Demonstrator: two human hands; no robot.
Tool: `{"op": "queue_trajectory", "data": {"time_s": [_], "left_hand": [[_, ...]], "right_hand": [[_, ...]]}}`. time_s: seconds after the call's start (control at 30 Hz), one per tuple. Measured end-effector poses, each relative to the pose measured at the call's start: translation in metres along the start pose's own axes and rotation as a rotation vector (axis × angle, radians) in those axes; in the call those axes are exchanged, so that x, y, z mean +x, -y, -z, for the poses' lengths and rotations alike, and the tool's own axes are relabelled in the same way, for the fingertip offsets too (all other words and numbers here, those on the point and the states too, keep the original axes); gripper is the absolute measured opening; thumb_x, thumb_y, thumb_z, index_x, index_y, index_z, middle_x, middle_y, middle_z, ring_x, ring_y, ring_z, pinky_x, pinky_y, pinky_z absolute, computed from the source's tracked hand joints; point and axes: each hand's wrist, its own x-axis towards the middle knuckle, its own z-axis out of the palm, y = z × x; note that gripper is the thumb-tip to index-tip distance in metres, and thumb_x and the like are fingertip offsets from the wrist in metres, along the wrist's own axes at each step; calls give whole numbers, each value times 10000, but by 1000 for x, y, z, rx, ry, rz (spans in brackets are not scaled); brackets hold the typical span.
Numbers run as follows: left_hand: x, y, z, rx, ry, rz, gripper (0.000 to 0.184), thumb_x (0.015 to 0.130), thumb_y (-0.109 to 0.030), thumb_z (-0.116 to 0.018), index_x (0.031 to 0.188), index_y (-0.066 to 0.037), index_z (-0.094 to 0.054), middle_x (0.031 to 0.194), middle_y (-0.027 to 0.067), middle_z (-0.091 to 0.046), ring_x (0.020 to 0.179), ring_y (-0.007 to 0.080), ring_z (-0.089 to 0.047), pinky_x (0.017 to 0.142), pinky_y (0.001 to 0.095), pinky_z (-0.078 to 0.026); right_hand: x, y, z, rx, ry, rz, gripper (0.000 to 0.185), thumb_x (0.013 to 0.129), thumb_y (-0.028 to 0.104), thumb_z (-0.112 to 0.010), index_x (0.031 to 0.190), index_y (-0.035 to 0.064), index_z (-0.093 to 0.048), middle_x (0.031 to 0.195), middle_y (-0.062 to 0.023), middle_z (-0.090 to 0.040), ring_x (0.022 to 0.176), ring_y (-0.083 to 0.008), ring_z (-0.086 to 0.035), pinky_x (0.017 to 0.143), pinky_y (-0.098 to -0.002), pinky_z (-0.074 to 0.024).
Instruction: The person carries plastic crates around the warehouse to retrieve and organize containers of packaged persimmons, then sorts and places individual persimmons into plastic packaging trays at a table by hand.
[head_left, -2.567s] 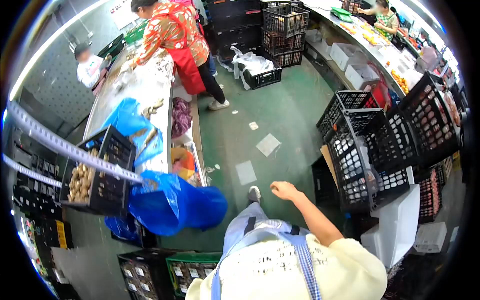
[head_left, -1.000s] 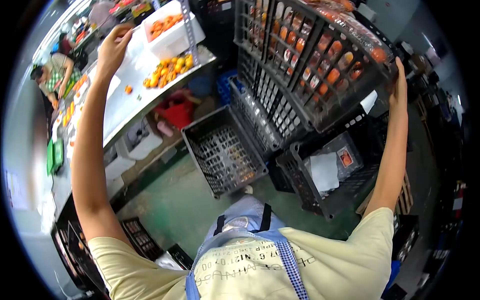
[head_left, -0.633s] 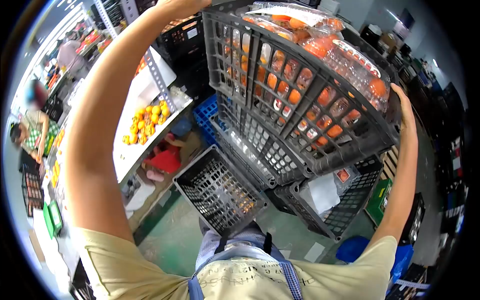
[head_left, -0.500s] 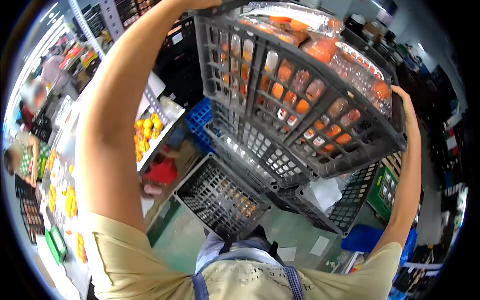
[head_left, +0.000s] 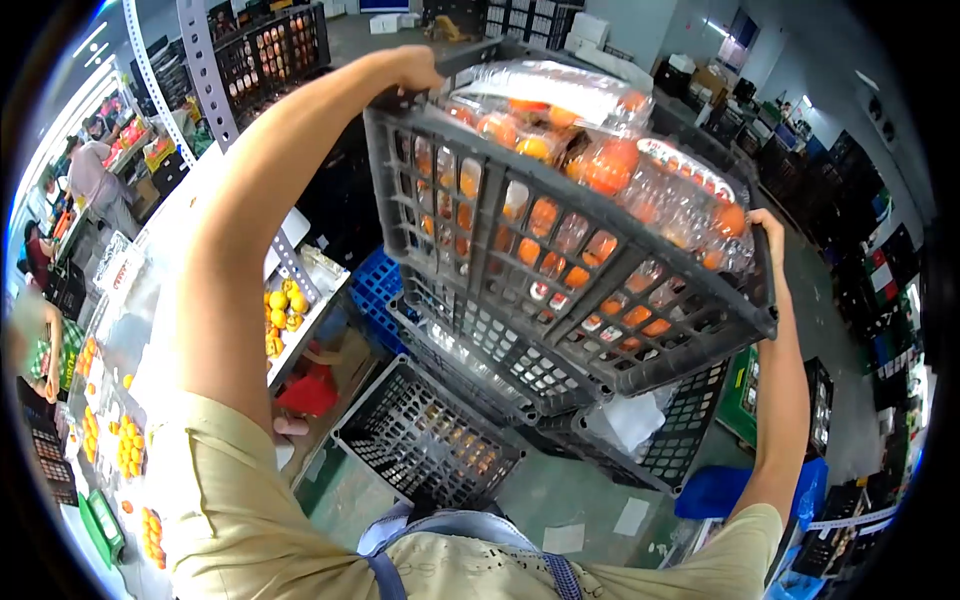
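Green workroom floor (head_left: 575, 490) on my feed | loaded black crate (head_left: 560, 230) tilted over lower black crates (head_left: 490, 342), contact unclear to me | clear packs (head_left: 610, 165) of orange produce heaped inside | left hand (head_left: 415, 70) and right hand (head_left: 766, 227) clamped on its opposite ends | I judge filling and gripping done, setting down left

Bright ceiling lights (head_left: 96, 46) show to the upper left of the fruit crate (head_left: 488, 215); the desk (head_left: 140, 310) left of it is nearly washed out, and glare streaks the clear packs (head_left: 560, 90) in its top. Right of the crate the room turns dim, while strong lens distortion bends everything toward black corners, with distant detail soft.
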Motion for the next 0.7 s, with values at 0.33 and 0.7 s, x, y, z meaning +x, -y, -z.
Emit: {"op": "queue_trajectory", "data": {"time_s": [0.33, 0.7], "left_hand": [[-141, -42, 51, -283, 246, 289, 380, 770, -268, -669, 849, 96, -593, 635, 111, -543, 452, 172, -500, 381, 371, -368], [-272, -23, 19, -859, 164, 198, 286, 643, -117, -693, 820, 99, -628, 678, 112, -616, 584, 163, -591, 528, 288, -474]], "right_hand": [[-79, 61, -46, 165, 170, -237, 414, 795, 295, -485, 984, -47, -622, 895, -172, -675, 776, -272, -658, 747, -400, -551], [-227, 87, -111, 175, -29, -136, 384, 806, 299, -520, 973, -34, -616, 890, -158, -667, 752, -252, -654, 682, -357, -552]]}}
